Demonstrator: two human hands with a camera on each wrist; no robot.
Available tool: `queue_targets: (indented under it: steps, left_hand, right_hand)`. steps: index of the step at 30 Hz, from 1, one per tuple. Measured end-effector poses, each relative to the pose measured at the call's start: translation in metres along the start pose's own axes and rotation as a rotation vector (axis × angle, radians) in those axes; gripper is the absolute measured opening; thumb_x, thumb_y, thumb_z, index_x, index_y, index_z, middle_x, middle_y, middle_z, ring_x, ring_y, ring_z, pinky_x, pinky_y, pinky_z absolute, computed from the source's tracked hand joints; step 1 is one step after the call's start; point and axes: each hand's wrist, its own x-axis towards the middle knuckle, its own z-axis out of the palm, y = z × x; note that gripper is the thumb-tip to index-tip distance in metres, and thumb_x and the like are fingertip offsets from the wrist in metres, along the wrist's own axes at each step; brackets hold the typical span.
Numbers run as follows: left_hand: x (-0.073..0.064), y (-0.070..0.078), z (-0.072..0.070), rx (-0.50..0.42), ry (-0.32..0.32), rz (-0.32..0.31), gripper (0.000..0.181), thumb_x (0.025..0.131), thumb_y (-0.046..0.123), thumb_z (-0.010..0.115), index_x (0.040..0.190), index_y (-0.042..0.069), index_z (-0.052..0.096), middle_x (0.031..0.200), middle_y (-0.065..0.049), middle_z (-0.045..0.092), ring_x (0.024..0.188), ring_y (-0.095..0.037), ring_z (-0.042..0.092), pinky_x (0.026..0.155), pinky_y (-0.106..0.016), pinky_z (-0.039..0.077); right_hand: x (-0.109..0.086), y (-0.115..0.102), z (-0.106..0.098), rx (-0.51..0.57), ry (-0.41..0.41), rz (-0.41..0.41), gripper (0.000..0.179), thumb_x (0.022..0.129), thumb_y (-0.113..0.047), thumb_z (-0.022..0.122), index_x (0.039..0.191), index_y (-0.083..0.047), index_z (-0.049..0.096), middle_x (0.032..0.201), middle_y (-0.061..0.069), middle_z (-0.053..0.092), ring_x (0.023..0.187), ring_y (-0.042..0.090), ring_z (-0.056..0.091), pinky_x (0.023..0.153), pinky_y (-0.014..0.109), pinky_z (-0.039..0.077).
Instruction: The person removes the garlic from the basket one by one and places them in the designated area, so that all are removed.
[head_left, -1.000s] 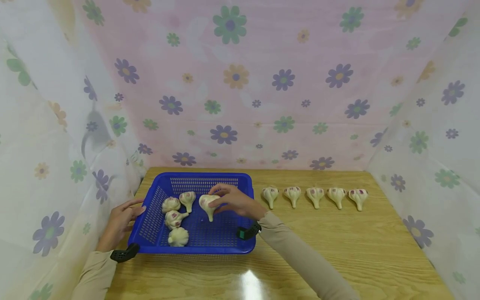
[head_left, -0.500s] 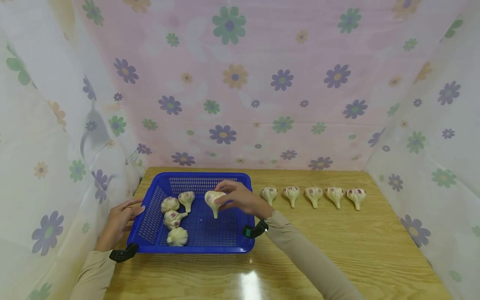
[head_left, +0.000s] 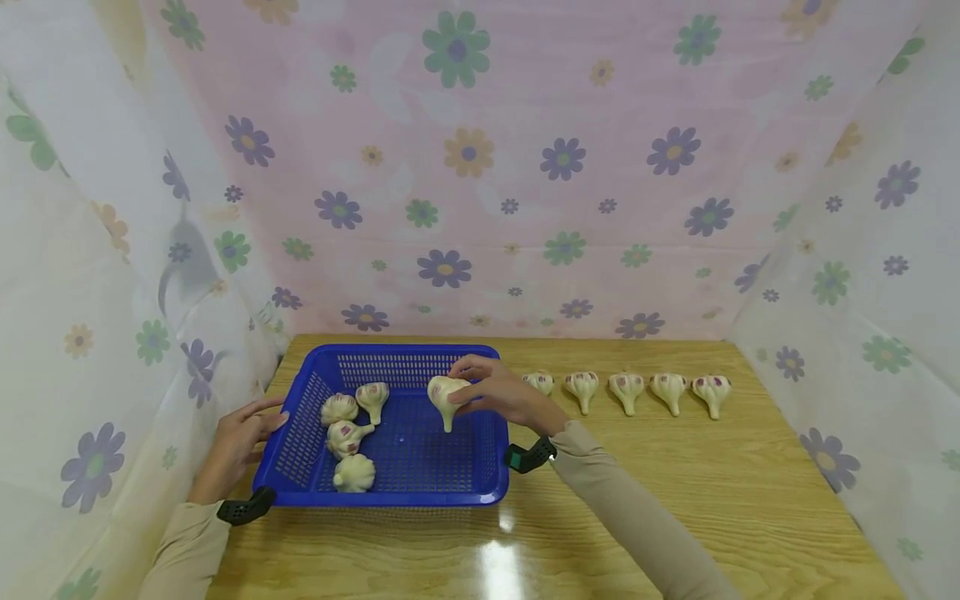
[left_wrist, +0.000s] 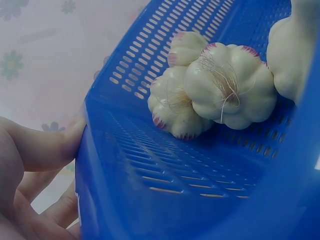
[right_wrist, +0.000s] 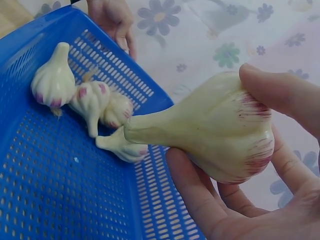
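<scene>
My right hand pinches a garlic bulb over the right half of a blue plastic basket. In the right wrist view, the thumb lies on one side of this purple-streaked bulb and the fingers on the other, its stem pointing toward the basket. My left hand holds the basket's left rim; the left wrist view has the thumb at the rim and fingers against the outer wall. Several other garlic bulbs are grouped at the basket's left side.
Several garlic bulbs form a row on the wooden table, right of the basket, stems toward me. The leftmost bulb is partly hidden by my right hand. A flowered cloth encloses the back and sides.
The right hand has carried its garlic bulb rightward and slightly up across the basket. The left hand and the basket stay in place.
</scene>
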Motion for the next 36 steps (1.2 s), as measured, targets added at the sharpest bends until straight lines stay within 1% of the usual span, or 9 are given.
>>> queue_targets:
  steps: [6, 10, 14, 15, 17, 21, 27, 31, 36]
  left_hand:
    - [0.001, -0.002, 0.0, 0.014, 0.007, 0.001, 0.061, 0.093, 0.027, 0.06, 0.145, 0.007, 0.037, 0.089, 0.008, 0.065, 0.079, -0.013, 0.062, 0.069, -0.034, 0.053]
    - [0.004, -0.006, -0.001, 0.003, 0.028, -0.005, 0.061, 0.089, 0.03, 0.064, 0.142, 0.009, 0.041, 0.091, 0.005, 0.066, 0.08, -0.015, 0.062, 0.069, -0.036, 0.053]
    - [0.006, -0.009, -0.003, -0.001, 0.016, 0.002, 0.062, 0.087, 0.032, 0.066, 0.141, 0.01, 0.044, 0.09, 0.006, 0.066, 0.08, -0.016, 0.064, 0.07, -0.039, 0.054]
    - [0.007, -0.009, -0.003, -0.011, 0.024, -0.002, 0.061, 0.087, 0.031, 0.067, 0.14, 0.011, 0.045, 0.09, 0.005, 0.067, 0.079, -0.016, 0.064, 0.069, -0.039, 0.054]
    - [0.004, -0.007, -0.003, 0.004, 0.009, 0.009, 0.062, 0.089, 0.031, 0.064, 0.142, 0.009, 0.042, 0.09, 0.006, 0.066, 0.08, -0.016, 0.064, 0.069, -0.038, 0.054]
    - [0.002, -0.004, -0.001, 0.008, 0.019, 0.003, 0.06, 0.092, 0.028, 0.061, 0.143, 0.008, 0.039, 0.09, 0.006, 0.066, 0.079, -0.015, 0.063, 0.068, -0.036, 0.054]
    - [0.0, -0.002, 0.0, 0.024, 0.004, -0.003, 0.06, 0.093, 0.028, 0.059, 0.145, 0.007, 0.036, 0.091, 0.008, 0.065, 0.08, -0.013, 0.062, 0.069, -0.034, 0.053]
    - [0.001, -0.003, 0.0, 0.025, 0.004, 0.002, 0.06, 0.093, 0.028, 0.059, 0.145, 0.007, 0.037, 0.09, 0.008, 0.065, 0.08, -0.013, 0.063, 0.07, -0.034, 0.053]
    - [0.0, -0.003, 0.0, 0.027, 0.003, 0.007, 0.06, 0.093, 0.028, 0.059, 0.145, 0.007, 0.036, 0.091, 0.007, 0.065, 0.08, -0.014, 0.063, 0.07, -0.035, 0.054]
  right_hand:
    - [-0.01, -0.007, -0.008, 0.001, -0.005, 0.003, 0.025, 0.083, 0.008, 0.064, 0.101, -0.007, 0.054, 0.125, 0.019, 0.045, 0.102, 0.032, 0.056, 0.091, 0.059, 0.042]
    - [-0.013, -0.009, -0.016, -0.018, 0.003, -0.004, 0.027, 0.083, 0.007, 0.063, 0.103, -0.007, 0.053, 0.126, 0.019, 0.045, 0.101, 0.031, 0.057, 0.09, 0.056, 0.044]
    - [-0.017, -0.011, -0.022, -0.029, 0.018, -0.01, 0.027, 0.084, 0.007, 0.063, 0.104, -0.007, 0.052, 0.127, 0.019, 0.044, 0.1, 0.031, 0.058, 0.089, 0.054, 0.046]
    - [-0.018, -0.011, -0.024, -0.027, 0.024, -0.008, 0.027, 0.083, 0.007, 0.063, 0.103, -0.007, 0.053, 0.127, 0.019, 0.044, 0.1, 0.031, 0.058, 0.089, 0.053, 0.046]
    - [-0.02, -0.012, -0.026, -0.029, 0.03, -0.008, 0.026, 0.083, 0.007, 0.064, 0.102, -0.008, 0.053, 0.126, 0.019, 0.044, 0.101, 0.031, 0.058, 0.088, 0.052, 0.047]
    - [-0.024, -0.014, -0.03, -0.023, 0.038, -0.009, 0.027, 0.081, 0.006, 0.066, 0.101, -0.008, 0.054, 0.128, 0.02, 0.042, 0.103, 0.031, 0.057, 0.087, 0.049, 0.049]
    - [-0.033, -0.018, -0.037, -0.036, 0.029, -0.021, 0.025, 0.084, 0.004, 0.065, 0.104, -0.008, 0.054, 0.135, 0.021, 0.038, 0.103, 0.03, 0.057, 0.088, 0.049, 0.048]
    - [-0.04, -0.021, -0.04, -0.055, 0.035, -0.02, 0.024, 0.086, 0.002, 0.064, 0.105, -0.008, 0.054, 0.133, 0.019, 0.041, 0.101, 0.029, 0.058, 0.09, 0.051, 0.046]
    - [-0.044, -0.022, -0.044, -0.051, 0.061, -0.011, 0.024, 0.086, 0.003, 0.063, 0.105, -0.009, 0.056, 0.127, 0.015, 0.049, 0.099, 0.028, 0.058, 0.091, 0.052, 0.045]
